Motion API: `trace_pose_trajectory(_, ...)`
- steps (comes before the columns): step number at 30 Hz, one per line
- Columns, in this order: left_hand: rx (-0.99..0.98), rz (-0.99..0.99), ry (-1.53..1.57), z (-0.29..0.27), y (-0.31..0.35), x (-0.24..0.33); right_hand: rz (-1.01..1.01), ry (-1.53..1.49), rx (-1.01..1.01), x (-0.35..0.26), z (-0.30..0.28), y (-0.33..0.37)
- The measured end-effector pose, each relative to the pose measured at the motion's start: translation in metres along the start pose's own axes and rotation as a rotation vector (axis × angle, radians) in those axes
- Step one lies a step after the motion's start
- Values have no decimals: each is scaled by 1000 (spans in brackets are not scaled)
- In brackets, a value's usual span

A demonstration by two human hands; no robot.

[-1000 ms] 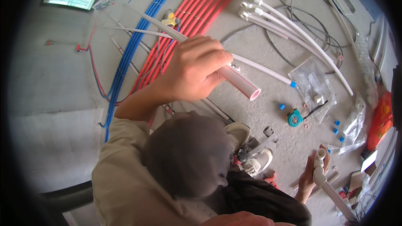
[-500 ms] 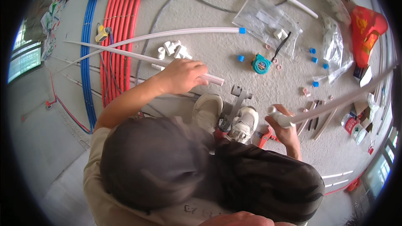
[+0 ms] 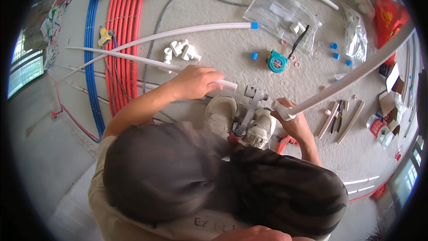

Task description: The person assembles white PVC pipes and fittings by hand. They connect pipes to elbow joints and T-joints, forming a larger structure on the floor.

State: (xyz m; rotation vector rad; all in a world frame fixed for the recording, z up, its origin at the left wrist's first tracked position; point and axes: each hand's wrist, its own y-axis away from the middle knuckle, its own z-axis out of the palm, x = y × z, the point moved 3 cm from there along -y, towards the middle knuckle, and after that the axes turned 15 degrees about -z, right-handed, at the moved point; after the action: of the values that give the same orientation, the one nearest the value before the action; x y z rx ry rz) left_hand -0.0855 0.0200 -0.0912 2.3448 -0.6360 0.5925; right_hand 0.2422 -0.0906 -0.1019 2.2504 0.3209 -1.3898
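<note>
My left hand (image 3: 198, 81) is closed around a white plastic pipe (image 3: 228, 84) with a pink stripe, near its right end. This pipe runs off to the left over the red and blue pipes. My right hand (image 3: 296, 127) grips a white pipe fitting (image 3: 284, 110) on the end of another long pipe (image 3: 352, 78), which rises to the upper right. Between the hands, a pipe welding iron (image 3: 250, 112) with round sockets stands between my shoes (image 3: 261, 129). The left pipe's end is close to the sockets; the fitting is to their right, apart from them.
White fittings (image 3: 179, 50) lie beyond my left hand. A teal tape measure (image 3: 277, 62), blue caps (image 3: 254, 56) and a clear plastic bag (image 3: 276, 13) are farther off. Red pipe cutters (image 3: 285, 143) lie by my right shoe, pliers (image 3: 337, 118) to the right. Red pipes (image 3: 127, 27) run at left.
My right hand has moved left and up, bringing the fitting nearer the welding iron. Its pipe now slopes more steeply. My left hand has hardly moved.
</note>
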Motion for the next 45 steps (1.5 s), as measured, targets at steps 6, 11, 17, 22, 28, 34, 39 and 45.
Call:
trace_pose_trajectory(6, -61, 30, -75, 14, -16, 4, -30, -22, -3, 28, 13, -9)
trace_pose_trajectory(11, -114, 48, -107, 22, -27, 11, -57, -25, 29, 34, 20, -20)
trace_pose_trajectory(17, -154, 5, -126, 27, -31, 11, -42, -45, 3, 42, 23, -29)
trace_pose_trajectory(22, -222, -34, -108, 24, -35, 11, -24, -34, 13, 43, 24, -31)
trace_pose_trajectory(28, -303, -102, -78, 24, -41, 13, 12, -66, 25, 38, 23, -32)
trace_pose_trajectory(34, -315, -134, -67, 28, -47, 11, 59, -139, -51, 43, 24, -41)
trace_pose_trajectory(39, -310, -131, -39, 28, -49, 13, 29, -178, -18, 46, 29, -39)
trace_pose_trajectory(45, -303, -125, -28, 31, -50, 15, 50, -164, -70, 45, 30, -43)
